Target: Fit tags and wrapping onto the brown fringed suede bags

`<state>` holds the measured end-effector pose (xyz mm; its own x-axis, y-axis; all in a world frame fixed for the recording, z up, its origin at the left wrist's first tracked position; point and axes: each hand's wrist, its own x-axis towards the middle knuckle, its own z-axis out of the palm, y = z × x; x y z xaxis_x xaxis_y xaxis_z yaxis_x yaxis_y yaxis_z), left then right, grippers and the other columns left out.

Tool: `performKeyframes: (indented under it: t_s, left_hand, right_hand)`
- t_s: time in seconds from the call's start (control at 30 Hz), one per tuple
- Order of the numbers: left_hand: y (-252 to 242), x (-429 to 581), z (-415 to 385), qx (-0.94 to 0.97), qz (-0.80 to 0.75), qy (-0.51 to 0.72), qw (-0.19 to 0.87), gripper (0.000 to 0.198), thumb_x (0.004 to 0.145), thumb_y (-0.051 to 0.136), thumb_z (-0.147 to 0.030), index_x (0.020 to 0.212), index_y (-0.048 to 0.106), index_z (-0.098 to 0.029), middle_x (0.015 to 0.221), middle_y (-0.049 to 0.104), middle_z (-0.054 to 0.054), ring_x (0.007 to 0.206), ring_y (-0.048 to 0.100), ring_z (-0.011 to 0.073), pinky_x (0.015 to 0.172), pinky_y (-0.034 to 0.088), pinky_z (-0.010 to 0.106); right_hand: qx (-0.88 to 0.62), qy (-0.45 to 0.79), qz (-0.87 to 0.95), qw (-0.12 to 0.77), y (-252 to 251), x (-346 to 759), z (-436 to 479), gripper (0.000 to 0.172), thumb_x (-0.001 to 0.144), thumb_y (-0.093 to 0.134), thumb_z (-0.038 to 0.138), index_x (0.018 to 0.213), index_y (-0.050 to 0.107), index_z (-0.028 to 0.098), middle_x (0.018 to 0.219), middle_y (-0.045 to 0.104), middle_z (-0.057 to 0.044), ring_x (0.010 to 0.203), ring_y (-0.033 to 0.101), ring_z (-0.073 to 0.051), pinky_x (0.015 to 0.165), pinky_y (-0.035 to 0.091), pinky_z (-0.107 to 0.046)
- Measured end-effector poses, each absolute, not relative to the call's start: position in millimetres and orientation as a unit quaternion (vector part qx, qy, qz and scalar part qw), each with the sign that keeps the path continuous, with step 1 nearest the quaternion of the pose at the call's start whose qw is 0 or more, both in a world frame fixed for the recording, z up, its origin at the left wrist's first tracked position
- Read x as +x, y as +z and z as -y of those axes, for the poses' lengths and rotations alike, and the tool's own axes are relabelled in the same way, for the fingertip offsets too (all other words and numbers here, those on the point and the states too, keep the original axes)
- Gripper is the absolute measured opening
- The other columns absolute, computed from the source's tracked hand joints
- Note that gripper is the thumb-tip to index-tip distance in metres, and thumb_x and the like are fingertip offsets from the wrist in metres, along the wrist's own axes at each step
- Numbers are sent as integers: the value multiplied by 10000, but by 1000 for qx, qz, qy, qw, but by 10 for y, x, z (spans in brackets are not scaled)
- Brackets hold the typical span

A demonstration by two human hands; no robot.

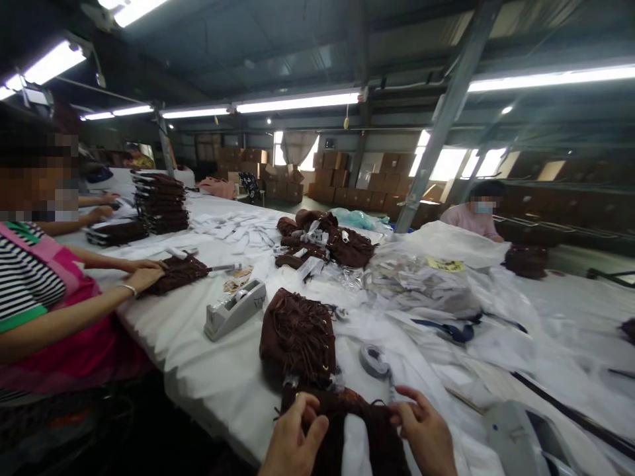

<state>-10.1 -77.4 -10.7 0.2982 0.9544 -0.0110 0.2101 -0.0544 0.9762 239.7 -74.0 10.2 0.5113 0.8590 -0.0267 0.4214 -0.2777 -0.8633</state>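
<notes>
A dark brown fringed bag [323, 437] lies at the table's front edge, with a white strip [356, 444] over its middle. My left hand [292, 433] is at its upper left, fingers bent and thumb apart from them. At the upper right edge, my right hand [424, 426] pinches the bag material between thumb and fingers. Just beyond lies another brown fringed bag [297, 337] with small metal rings. A roll of grey tape or ribbon [374, 361] rests on the table to its right, its loose end trailing toward my right hand.
A grey tape dispenser [235, 309] stands left of centre; another [528, 436] is at lower right. Brown bags [327, 241] and plastic packaging [421, 284] lie farther back. On the left, a co-worker's hands [143, 274] press on a brown piece near stacked bags [159, 201].
</notes>
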Motion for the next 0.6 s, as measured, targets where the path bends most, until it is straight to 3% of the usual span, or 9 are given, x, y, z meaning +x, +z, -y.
performKeyframes:
  t_s: [0.1,0.17,0.27,0.4,0.5,0.6]
  left_hand:
    - [167,-186,621,699,-462,360,411,487,844,528,-385,1284,475,-184,1269,560,108,1056,561,237,927,409,333]
    - [234,-185,510,741,-428,305,418,548,801,563,-312,1320,464,-167,1322,529,112,1198,481,254,1018,358,340]
    - [182,-156,338,786,-399,226,415,625,718,652,-313,1310,495,-190,1248,577,105,1115,541,275,962,417,364]
    - [69,-108,129,823,-422,145,352,616,612,753,-459,1152,621,-193,1126,624,121,958,603,324,811,488,396]
    - [169,-70,119,832,-443,91,322,427,660,725,-463,987,698,-189,945,680,103,843,639,310,720,504,361]
    - [462,-83,320,870,-352,111,328,185,786,638,-400,897,713,-272,751,680,26,746,654,244,638,500,292]
  right_hand:
    - [-843,162,426,287,139,2636,389,393,755,454,412,995,623,150,856,712,-117,915,662,-298,795,488,-357]
    - [-859,148,443,208,105,2693,198,467,812,406,461,1039,621,114,995,693,-177,1023,625,-341,868,465,-401]
    - [-864,166,453,143,5,2687,26,533,852,335,507,1036,631,104,1072,662,-224,1045,613,-376,873,464,-434]
    - [-857,172,463,146,-142,2753,-87,572,820,332,552,1032,649,125,1070,671,-211,1023,627,-377,855,482,-428]
    - [-842,161,488,165,-220,2886,-153,568,772,347,529,1003,666,121,1029,692,-200,1027,634,-353,867,488,-396]
    - [-827,193,495,183,-274,3012,-144,508,685,368,512,848,692,157,937,720,-174,998,646,-352,843,498,-386]
